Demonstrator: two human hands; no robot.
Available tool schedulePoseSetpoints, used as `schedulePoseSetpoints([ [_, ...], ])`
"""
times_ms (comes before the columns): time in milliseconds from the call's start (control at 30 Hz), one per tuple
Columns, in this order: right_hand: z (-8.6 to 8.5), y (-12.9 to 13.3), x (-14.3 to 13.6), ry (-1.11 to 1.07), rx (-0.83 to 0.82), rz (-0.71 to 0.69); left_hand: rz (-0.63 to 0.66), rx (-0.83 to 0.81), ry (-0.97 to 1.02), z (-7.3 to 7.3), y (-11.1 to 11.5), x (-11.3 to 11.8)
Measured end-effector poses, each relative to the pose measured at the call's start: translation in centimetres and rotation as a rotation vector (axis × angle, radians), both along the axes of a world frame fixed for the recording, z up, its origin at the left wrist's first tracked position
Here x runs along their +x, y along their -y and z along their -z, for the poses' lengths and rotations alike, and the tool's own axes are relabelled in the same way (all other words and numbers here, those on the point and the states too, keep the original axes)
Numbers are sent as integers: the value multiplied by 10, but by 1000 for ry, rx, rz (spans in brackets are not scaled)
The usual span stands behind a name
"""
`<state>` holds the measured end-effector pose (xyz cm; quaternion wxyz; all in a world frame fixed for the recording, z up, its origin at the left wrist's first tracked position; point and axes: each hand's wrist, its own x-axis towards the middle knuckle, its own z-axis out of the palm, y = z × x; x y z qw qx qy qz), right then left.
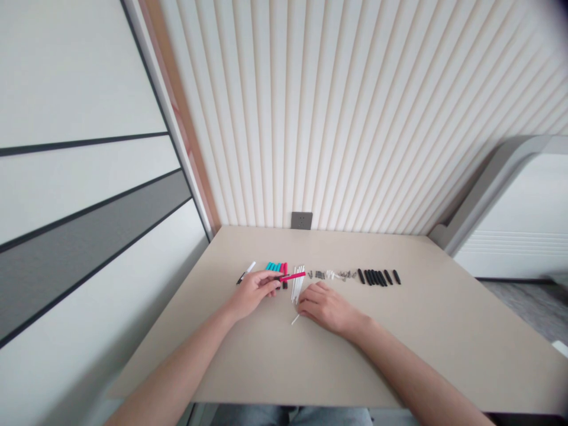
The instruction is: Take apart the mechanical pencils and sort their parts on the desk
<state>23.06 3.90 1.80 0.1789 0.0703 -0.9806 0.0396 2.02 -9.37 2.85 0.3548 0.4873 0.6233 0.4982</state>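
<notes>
My left hand [256,291] is closed on a red pen barrel [293,276] with a dark end, held nearly level above the table. Close by on the right, my right hand [327,306] rests low over the table, its fingers pinched on a thin white pen refill [295,320] whose end sticks out toward me. Several more white refills [298,278] lie in a row between the two hands. Behind my left hand are blue pen barrels [273,267] and red ones [284,268], partly covered by the fingers.
Small metal parts [320,274], small white pieces [330,274] and springs [348,275] lie right of the refills. Several black tubes [375,277] are lined up farther right. A white-and-black pen [247,272] lies at left. A socket [302,220] is on the ribbed wall behind the table [248,367].
</notes>
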Motion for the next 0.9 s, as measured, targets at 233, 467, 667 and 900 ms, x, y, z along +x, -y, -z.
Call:
schedulePoseSetpoints([
  [233,-4,-9,15,-86,-210,86,23,10,48,8,-1,0],
  [467,-15,-27,40,-118,-505,254,55,-16,111,10,0,7],
  [667,-14,-30,40,-110,-533,273,71,-18,129,13,0,7],
  [900,-18,-29,42,-76,-531,282,74,-39,116,10,1,8],
])
